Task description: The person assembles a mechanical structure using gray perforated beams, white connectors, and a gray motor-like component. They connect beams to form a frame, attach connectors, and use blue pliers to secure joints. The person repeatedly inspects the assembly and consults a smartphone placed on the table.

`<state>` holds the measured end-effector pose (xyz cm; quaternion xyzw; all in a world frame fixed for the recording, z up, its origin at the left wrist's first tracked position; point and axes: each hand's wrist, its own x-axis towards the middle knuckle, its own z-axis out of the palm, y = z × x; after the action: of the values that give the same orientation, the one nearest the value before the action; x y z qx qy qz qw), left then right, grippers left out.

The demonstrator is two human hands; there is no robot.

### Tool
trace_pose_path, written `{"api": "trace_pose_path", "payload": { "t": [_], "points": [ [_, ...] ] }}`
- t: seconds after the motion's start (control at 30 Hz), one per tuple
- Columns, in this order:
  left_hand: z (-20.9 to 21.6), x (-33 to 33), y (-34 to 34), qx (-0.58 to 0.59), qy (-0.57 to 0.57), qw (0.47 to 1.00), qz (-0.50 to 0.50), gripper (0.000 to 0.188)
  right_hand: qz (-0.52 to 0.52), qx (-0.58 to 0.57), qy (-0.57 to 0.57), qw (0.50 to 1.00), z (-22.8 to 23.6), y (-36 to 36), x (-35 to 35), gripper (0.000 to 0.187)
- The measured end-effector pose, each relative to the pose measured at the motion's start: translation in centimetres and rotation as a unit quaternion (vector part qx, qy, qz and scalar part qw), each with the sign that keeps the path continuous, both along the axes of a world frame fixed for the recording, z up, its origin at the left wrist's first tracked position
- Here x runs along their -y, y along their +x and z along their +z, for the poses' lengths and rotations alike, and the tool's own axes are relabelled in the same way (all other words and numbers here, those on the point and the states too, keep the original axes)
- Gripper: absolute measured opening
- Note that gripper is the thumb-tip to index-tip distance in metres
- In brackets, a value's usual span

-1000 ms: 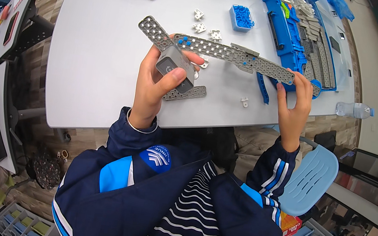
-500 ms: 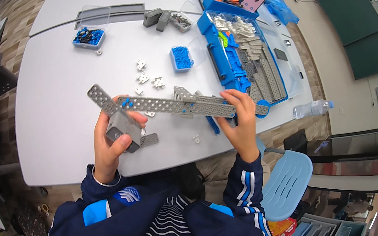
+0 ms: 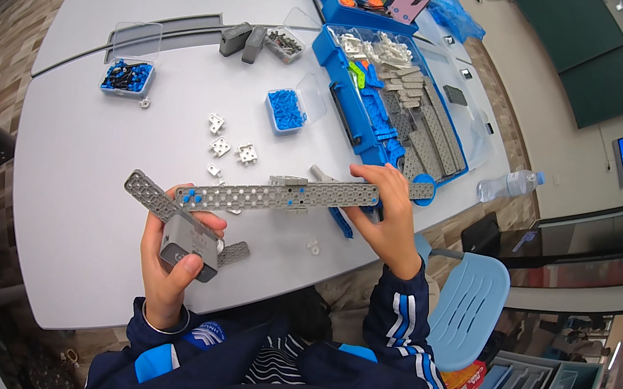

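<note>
Both hands hold up one assembly of long grey perforated beams (image 3: 267, 194), fastened with small blue pins, above the near edge of the table. My left hand (image 3: 166, 276) is closed around a grey box-shaped motor (image 3: 191, 242) at its left end, thumb on the near face. A shorter grey beam (image 3: 147, 191) slants out past that motor. Toward the other end, my right hand (image 3: 390, 222) grips the long beam between thumb and fingers. A round blue part (image 3: 423, 189) shows just beyond those fingers. The underside of the assembly is hidden.
Small white connectors (image 3: 220, 147) lie behind the assembly. Clear boxes hold blue pins (image 3: 285, 111) and black and blue pins (image 3: 128, 76). A blue case (image 3: 334, 88) of beams stands at right, near a water bottle (image 3: 510, 185). Two grey blocks (image 3: 235, 39) sit farther back.
The beam has turned slightly, so more of its flat perforated face shows. The view has shifted a little. Both hands keep the same hold.
</note>
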<state>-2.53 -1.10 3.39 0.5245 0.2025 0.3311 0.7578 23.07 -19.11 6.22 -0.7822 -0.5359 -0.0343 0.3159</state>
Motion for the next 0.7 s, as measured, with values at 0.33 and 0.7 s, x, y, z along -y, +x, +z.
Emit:
{"api": "trace_pose_path", "payload": {
  "t": [0.33,0.7],
  "points": [
    [0.1,-0.1,0.2,-0.007,0.01,1.0,0.004,0.094,0.003,-0.005,-0.001,1.0,0.0,0.1,0.0,0.05],
    [-0.9,0.0,-0.4,0.02,0.015,1.0,-0.003,0.088,-0.025,-0.107,0.015,0.994,0.4,-1.4,-0.6,0.059]
  ]
}}
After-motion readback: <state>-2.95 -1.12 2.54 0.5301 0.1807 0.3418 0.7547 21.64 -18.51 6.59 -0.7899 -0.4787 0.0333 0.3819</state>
